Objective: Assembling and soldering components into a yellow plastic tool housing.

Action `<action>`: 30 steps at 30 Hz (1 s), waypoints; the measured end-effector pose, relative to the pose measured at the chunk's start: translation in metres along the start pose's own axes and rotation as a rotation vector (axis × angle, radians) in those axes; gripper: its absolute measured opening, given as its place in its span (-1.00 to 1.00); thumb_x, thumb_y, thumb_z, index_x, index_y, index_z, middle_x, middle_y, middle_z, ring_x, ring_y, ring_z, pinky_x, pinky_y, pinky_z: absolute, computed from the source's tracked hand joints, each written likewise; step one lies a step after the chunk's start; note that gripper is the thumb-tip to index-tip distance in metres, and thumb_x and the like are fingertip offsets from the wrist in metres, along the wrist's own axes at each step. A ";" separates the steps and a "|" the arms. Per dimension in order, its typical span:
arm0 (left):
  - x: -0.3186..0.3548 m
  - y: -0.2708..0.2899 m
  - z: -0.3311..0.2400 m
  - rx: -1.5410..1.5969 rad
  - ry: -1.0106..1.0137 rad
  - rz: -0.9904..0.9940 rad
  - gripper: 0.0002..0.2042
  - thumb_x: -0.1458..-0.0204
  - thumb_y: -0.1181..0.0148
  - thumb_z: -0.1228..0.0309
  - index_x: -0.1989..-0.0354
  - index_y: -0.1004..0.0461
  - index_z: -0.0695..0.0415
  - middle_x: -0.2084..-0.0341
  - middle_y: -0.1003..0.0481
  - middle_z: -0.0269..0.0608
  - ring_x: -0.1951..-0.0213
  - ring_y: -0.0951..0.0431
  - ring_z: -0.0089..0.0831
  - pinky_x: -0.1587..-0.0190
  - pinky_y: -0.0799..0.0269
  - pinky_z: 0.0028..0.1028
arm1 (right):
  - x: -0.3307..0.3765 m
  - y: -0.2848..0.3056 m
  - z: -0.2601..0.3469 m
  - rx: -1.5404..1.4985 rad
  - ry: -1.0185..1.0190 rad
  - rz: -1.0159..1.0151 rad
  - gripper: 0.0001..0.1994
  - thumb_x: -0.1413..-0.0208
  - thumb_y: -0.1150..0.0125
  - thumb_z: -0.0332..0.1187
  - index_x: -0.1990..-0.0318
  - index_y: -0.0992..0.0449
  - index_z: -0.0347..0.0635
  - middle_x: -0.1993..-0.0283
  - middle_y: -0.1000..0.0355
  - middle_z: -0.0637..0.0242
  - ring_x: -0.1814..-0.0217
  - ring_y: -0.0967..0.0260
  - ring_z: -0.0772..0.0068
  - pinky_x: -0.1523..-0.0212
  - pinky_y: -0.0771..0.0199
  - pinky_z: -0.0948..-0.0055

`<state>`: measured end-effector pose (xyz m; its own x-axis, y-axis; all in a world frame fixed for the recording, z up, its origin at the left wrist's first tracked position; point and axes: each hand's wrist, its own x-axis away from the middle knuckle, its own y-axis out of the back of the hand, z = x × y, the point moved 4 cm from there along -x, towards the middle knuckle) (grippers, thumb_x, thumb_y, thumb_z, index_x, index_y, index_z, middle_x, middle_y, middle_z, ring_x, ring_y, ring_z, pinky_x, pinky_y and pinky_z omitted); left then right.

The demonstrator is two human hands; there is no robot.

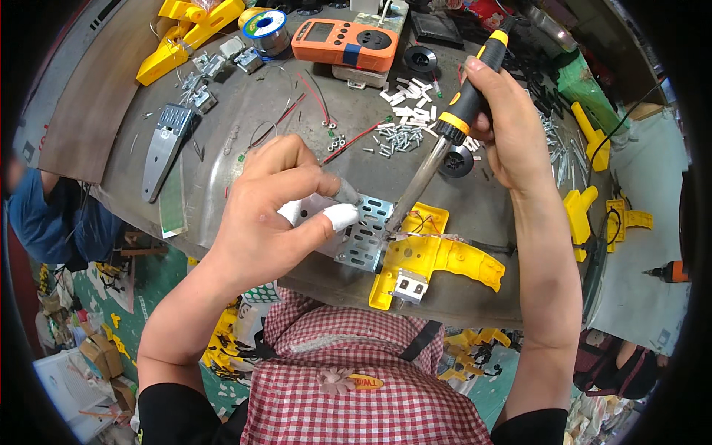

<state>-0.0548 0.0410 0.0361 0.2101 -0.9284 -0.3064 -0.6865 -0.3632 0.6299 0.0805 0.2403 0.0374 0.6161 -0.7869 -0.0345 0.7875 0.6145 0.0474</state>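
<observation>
In my right hand [504, 126] is a soldering iron [463, 104] with a black and yellow handle. It slants down to the left, its tip close to the right edge of a slotted metal plate [365, 236]. My left hand [278, 204] is closed at the plate's upper left, white tape round the thumb; thumb and forefinger meet its edge. A grey metal piece shows behind those fingers. Just right of the plate, an opened yellow plastic housing [463, 263] lies with thin wires inside and a small metal block [409, 286] at its lower end.
An orange meter [345, 44] and a solder spool [265, 31] stand at the back. Screws [400, 139], white sleeves [411, 100] and a black reel [456, 162] lie mid-table. At left rests a grey metal handle piece [165, 152]. Yellow housings [578, 211] lie right.
</observation>
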 end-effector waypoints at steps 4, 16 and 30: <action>0.001 0.001 0.002 -0.006 -0.016 -0.029 -0.77 0.34 -0.30 0.45 0.47 -0.47 0.28 0.53 -0.22 -0.28 0.43 -0.27 -0.43 0.38 -0.14 -0.48 | 0.001 -0.006 0.007 -0.007 0.027 0.007 -0.68 -0.12 -0.09 -0.07 0.35 -0.41 -0.19 0.62 -0.13 0.56 0.63 0.03 0.78 0.62 0.07 0.68; 0.001 -0.003 -0.003 -0.003 -0.019 -0.022 -0.84 0.31 -0.28 0.47 0.47 -0.52 0.14 0.56 -0.26 -0.30 0.40 -0.31 -0.35 0.23 -0.15 -0.40 | 0.000 -0.004 0.003 -0.041 0.005 0.000 -0.69 -0.12 -0.11 -0.08 0.35 -0.39 -0.17 0.61 -0.15 0.57 0.64 0.01 0.78 0.64 0.06 0.68; -0.019 -0.041 -0.030 0.191 -0.042 -0.067 -0.83 0.31 -0.28 0.49 0.47 -0.50 0.21 0.57 -0.28 -0.28 0.44 -0.31 -0.39 0.33 -0.21 -0.44 | 0.035 0.103 0.002 -0.354 0.049 -0.292 -0.77 -0.11 -0.13 -0.16 0.32 -0.44 -0.13 0.51 -0.32 0.54 0.63 -0.09 0.83 0.64 0.01 0.76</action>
<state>-0.0102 0.0712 0.0378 0.2337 -0.8970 -0.3753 -0.7921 -0.3994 0.4615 0.1836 0.2757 0.0430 0.3610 -0.9316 -0.0435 0.8800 0.3557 -0.3146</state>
